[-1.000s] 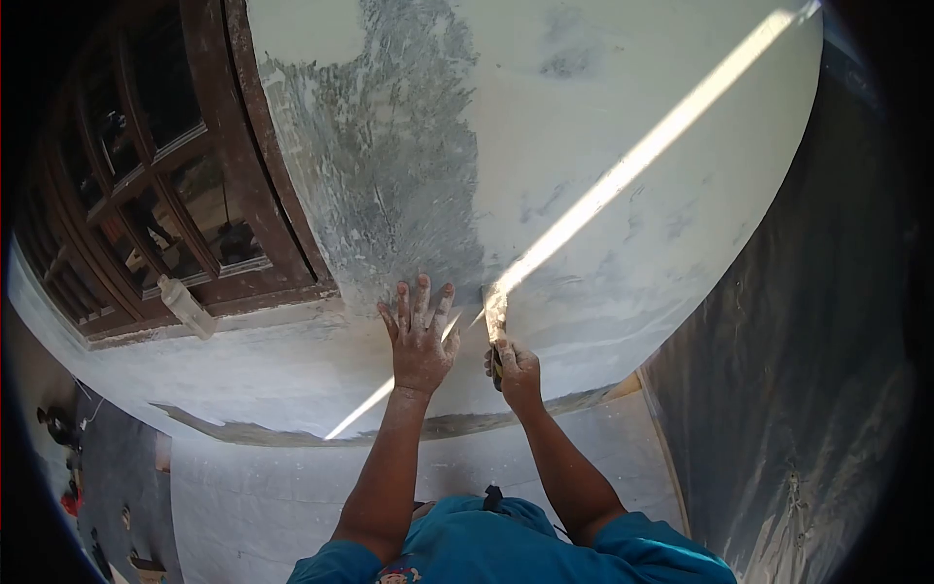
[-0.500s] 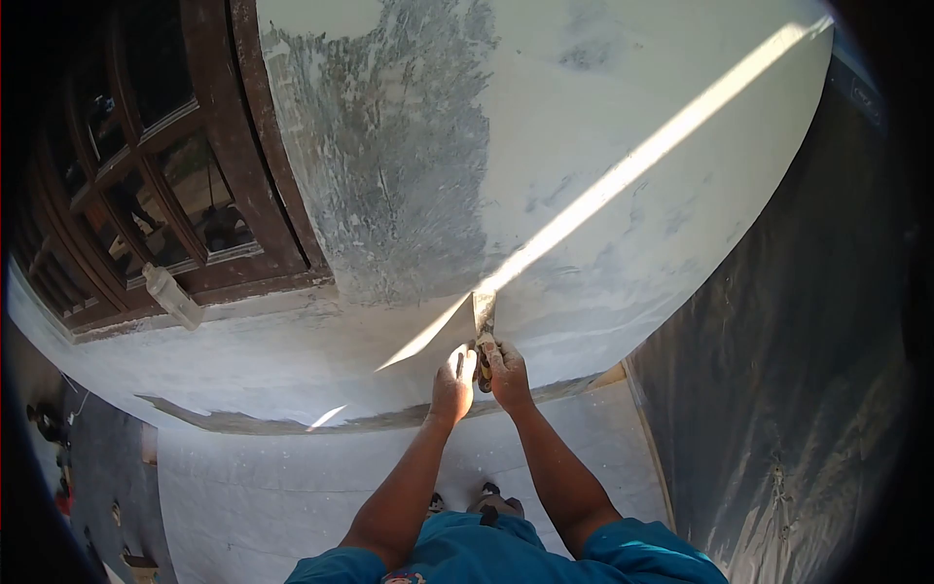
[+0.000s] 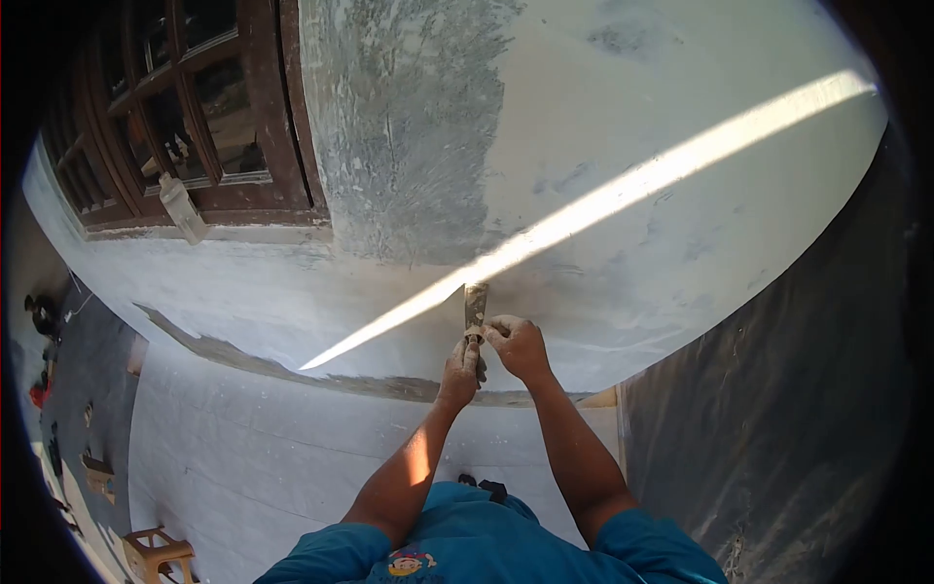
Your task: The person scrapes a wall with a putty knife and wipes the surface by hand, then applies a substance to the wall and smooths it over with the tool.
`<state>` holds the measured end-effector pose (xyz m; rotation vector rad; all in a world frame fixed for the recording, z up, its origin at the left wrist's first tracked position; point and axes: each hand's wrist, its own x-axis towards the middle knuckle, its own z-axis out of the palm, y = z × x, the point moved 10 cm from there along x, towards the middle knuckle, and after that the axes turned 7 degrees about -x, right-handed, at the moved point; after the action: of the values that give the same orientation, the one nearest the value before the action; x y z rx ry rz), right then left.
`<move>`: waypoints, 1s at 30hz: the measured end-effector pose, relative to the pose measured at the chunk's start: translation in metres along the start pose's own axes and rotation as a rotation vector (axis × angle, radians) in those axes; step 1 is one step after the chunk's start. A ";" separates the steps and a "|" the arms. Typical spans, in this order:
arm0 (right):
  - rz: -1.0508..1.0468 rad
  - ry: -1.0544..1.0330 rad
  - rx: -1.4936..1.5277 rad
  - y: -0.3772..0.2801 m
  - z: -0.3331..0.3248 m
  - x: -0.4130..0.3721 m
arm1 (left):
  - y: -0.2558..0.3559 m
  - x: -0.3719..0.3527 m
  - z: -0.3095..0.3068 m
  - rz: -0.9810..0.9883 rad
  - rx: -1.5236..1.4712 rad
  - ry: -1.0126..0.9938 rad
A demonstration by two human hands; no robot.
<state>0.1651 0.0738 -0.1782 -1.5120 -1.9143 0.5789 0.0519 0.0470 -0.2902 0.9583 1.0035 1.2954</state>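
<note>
Below and right of the brown wooden window with small glass panes (image 3: 263, 191), a flat metal scraper with a smeared blade (image 3: 475, 304) pointed upward before a pale plastered wall (image 3: 662, 268). The dusty left hand (image 3: 459, 374) had closed around its handle; the right hand (image 3: 519, 347), which had held it a second earlier, was curled beside the blade's base, and whether it pinched anything could not be told. That handover seemingly left the right hand freer. Beside the window was a rough grey patch (image 3: 418, 127); a translucent plastic bottle (image 3: 181, 207) leaned at the window's lower edge.
</note>
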 end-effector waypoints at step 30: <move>-0.948 0.841 -0.885 -0.089 -0.128 0.030 | 0.054 0.015 0.007 0.241 0.092 0.162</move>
<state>0.1889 0.0762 -0.0212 -0.7910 -1.8886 -1.2461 0.0430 0.0643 -0.2373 1.0833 1.1041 1.5580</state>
